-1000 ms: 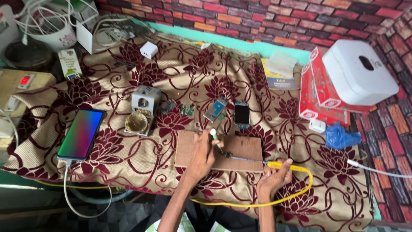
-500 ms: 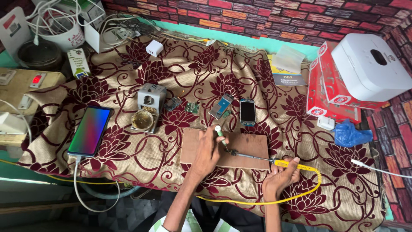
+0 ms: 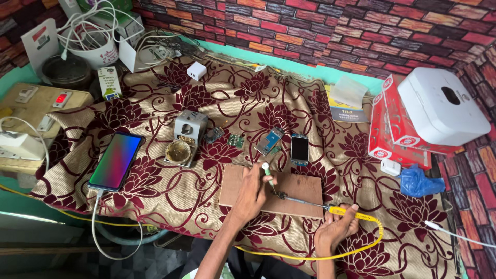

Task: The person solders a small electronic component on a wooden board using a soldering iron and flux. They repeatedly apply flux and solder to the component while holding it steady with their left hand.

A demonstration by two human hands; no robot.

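Centrally, left hand and soldering iron over wooden board, near edge

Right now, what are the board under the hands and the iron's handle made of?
Board: looks like brown pressed wood or hardboard, matte, flat with square edges. Soldering iron handle, in the right hand: yellow, probably plastic, smooth; its shaft looks like bare metal.

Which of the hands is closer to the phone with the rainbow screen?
Left. The left hand rests on the wooden board, right of the phone; the right hand, holding the soldering iron, is farther right.
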